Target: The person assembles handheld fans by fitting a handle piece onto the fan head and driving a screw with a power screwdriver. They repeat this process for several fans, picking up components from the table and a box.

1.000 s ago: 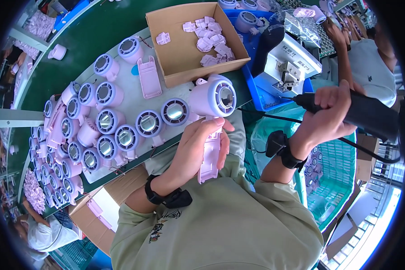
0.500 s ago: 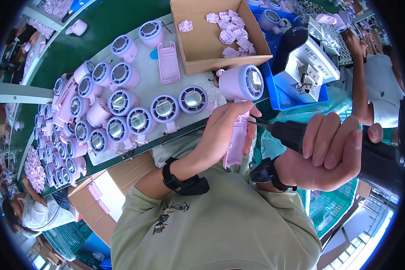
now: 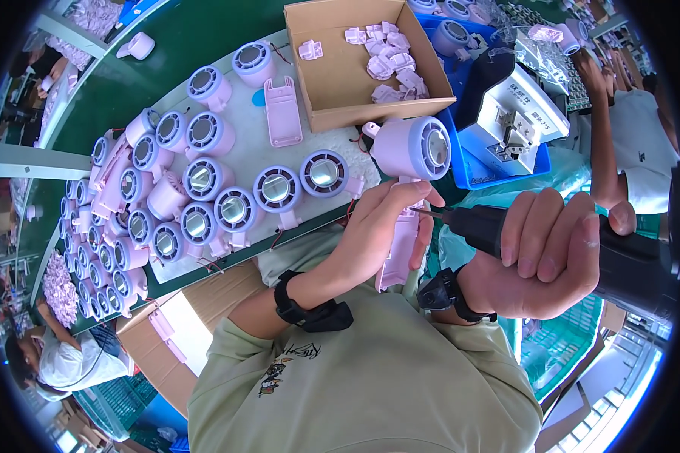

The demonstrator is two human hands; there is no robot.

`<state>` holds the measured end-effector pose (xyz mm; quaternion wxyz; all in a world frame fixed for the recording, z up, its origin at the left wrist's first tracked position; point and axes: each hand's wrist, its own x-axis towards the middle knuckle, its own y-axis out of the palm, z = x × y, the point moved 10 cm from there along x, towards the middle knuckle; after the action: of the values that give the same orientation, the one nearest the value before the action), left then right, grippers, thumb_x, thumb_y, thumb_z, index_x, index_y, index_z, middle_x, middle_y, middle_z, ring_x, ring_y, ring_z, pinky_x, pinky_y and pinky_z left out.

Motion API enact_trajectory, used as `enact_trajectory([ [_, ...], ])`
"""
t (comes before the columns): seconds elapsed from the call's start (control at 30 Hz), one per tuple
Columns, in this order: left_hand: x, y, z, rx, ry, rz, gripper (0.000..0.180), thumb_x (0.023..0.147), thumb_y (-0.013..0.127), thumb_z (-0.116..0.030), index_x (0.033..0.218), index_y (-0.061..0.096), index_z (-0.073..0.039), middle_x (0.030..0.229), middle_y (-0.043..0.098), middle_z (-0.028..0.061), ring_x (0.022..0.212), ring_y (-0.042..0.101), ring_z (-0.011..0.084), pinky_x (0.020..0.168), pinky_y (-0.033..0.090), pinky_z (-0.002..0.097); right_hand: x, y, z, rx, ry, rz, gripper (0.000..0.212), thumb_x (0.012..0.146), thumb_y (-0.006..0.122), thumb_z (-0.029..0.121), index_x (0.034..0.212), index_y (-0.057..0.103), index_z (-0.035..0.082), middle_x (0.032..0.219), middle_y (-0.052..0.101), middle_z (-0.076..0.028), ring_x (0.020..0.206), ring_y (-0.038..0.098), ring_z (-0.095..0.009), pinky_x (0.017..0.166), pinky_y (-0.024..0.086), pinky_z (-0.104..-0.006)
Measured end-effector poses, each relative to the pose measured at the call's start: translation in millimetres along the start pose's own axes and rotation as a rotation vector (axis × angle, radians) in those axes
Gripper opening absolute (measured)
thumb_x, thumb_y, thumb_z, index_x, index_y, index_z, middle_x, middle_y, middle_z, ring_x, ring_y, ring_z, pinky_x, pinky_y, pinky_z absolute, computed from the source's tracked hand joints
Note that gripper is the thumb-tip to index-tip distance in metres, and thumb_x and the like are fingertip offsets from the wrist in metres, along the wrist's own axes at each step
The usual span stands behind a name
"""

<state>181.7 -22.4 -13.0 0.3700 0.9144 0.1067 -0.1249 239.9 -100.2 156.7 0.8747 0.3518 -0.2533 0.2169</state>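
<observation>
My left hand [image 3: 389, 215] is closed around a pink handheld fan [image 3: 409, 148]. The fan's round head tilts up to the right, and its handle, showing its hollow inside, hangs below my fingers. A black electric screwdriver [image 3: 480, 226] lies across my right hand [image 3: 548, 253], whose fingers wrap round its body. Its thin bit points left and reaches the neck of the fan, by my left fingertips; whether it sits on a screw I cannot tell. Many similar pink fan heads [image 3: 234, 208] stand in rows at the left, beside a loose pink handle shell [image 3: 282, 113].
A cardboard box [image 3: 332, 117] with small pink parts stands beyond my hands. Right of it, a blue bin [image 3: 491, 178] holds a white screw-feeder machine [image 3: 517, 113]. A green crate [image 3: 563, 347] is at lower right. Other people sit at the far left and right.
The fan in my left hand has shifted slightly right and down, its head turned a little more to the right. The screwdriver bit, hidden in part before, now shows at the fan's neck.
</observation>
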Motion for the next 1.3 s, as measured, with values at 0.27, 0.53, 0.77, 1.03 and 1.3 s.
enact_trajectory([
  [0.27,2.2,2.3,-0.6,-0.02,0.005,0.021,0.041,0.097,0.041,-0.036,0.099,0.059,0.001,0.062,0.058,0.0089,0.044,0.055,0.0159,0.043,0.042,0.0257,1.5,0.1,7.8,-0.013,-0.026,0.009,0.015,0.091,0.044,0.007,0.106,0.047,0.009,0.052,0.03,0.005,0.038,0.024,-0.003,0.032,0.021,-0.0192],
  [0.53,-4.9,2.2,1.5,-0.029,-0.016,-0.029,0.041,0.095,0.043,-0.037,0.096,0.059,0.001,0.064,0.057,0.0091,0.045,0.055,0.0173,0.044,0.042,0.0264,-2.1,5.4,2.3,0.022,0.021,0.053,0.015,0.092,0.044,0.007,0.106,0.047,0.01,0.053,0.032,0.004,0.038,0.026,-0.003,0.033,0.023,-0.0191],
  [0.77,-8.5,0.0,-7.7,0.005,0.018,-0.127,0.04,0.092,0.047,-0.037,0.092,0.059,0.0,0.07,0.054,0.0082,0.045,0.055,0.0177,0.045,0.041,0.0266,-6.6,18.4,5.9,0.002,0.031,0.205,0.014,0.092,0.044,0.007,0.105,0.048,0.011,0.054,0.036,0.003,0.039,0.031,-0.005,0.035,0.028,-0.0198],
  [1.03,-10.8,-4.2,-28.2,-0.009,-0.043,-0.106,0.039,0.094,0.048,-0.036,0.098,0.057,0.002,0.068,0.057,0.009,0.046,0.056,0.0175,0.046,0.045,0.0274,7.3,12.5,17.8,0.14,-0.02,0.131,0.012,0.093,0.045,0.008,0.105,0.05,0.008,0.055,0.04,0.002,0.04,0.034,-0.006,0.036,0.03,-0.0203],
  [1.3,21.7,-102.7,-180.1,0.451,-0.087,-0.358,0.04,0.087,0.06,-0.039,0.097,0.057,0.0,0.068,0.061,0.0074,0.052,0.06,0.0179,0.046,0.05,0.0312,20.5,-65.8,5.8,0.156,0.056,-0.196,0.017,0.093,0.049,0.009,0.108,0.046,0.002,0.055,0.035,0.003,0.039,0.031,-0.006,0.036,0.027,-0.0198],
])
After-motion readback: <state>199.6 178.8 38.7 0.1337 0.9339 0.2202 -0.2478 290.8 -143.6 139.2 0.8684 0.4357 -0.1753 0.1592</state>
